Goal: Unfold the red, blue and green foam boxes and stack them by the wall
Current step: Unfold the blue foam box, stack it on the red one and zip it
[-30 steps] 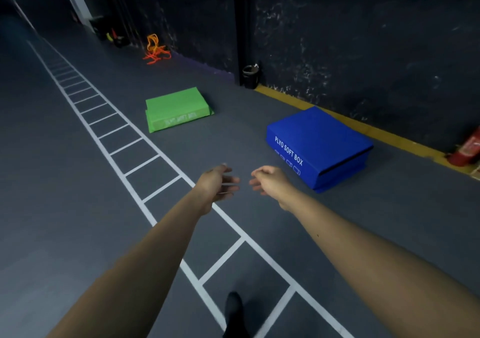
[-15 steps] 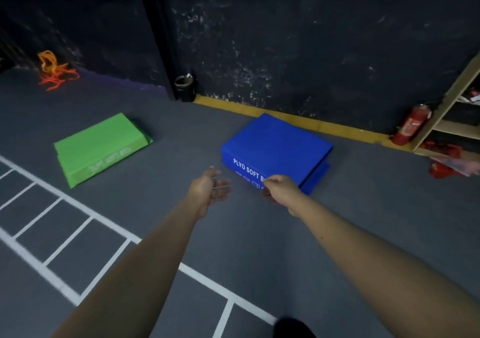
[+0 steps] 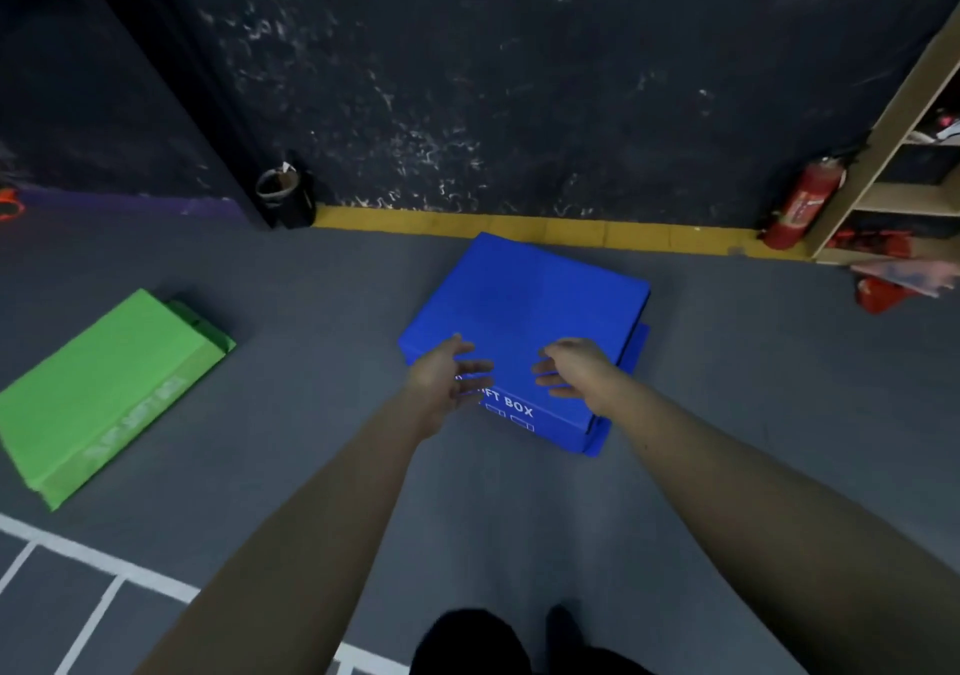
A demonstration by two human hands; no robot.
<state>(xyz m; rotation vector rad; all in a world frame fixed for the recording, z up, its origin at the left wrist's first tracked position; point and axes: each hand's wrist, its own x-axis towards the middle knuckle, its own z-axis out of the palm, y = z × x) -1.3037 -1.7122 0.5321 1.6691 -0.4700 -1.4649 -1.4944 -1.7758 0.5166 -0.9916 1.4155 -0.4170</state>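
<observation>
Blue vinyl-covered foam, folded flat, lies on the floor (image 3: 311,414) directly under and just beyond both hands: this is the blue box (image 3: 524,311), its far corner near the yellow strip (image 3: 571,230) at the foot of the dark wall (image 3: 519,77). The step in hand looks like taking hold of its near edge to open it out. To do that well, I would put 1 hand at each near corner, get the fingers under the top panel where the fold line shows along the right side, and lift evenly so the panels swing up together instead of twisting (soft foam will likely sag if raised from 1 corner only).

The left hand (image 3: 447,373) and the right hand (image 3: 571,368) are over the near edge, palms turned toward each other, fingers spread and loosely extended. Each grip is wide and holds nothing; whether any fingertip already touches the top panel I cannot tell.

The green box (image 3: 104,388), also folded, lies well to the left of the left hand. No red box can be made out for certain.
</observation>
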